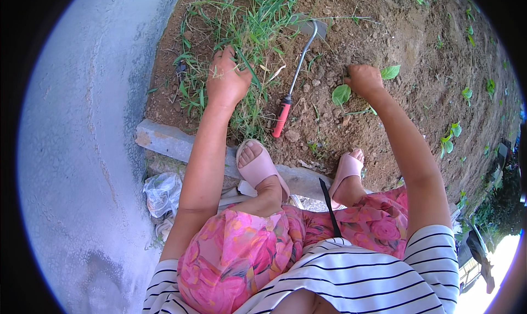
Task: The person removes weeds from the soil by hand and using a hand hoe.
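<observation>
The left hand (pixel 225 80), in the upper middle of the frame, is closed around a clump of grass (pixel 250 25), its fingers (pixel 228 54) curled about the blades low down; the right hand (pixel 363 79), right of centre, is pressed to the soil (pixel 395 34) beside a small leafy seedling (pixel 341 94), its fingers tucked under, so whether anything is pinched cannot be told. A hand hoe (pixel 291 89) with a red grip lies between the hands, untouched. The grass is best gripped close to the roots and drawn steadily rather than jerked, so that blades are not snapped off; the seedling should be left undisturbed. A concrete kerb (pixel 164 141) runs below, under pink sandals (pixel 258 165).
</observation>
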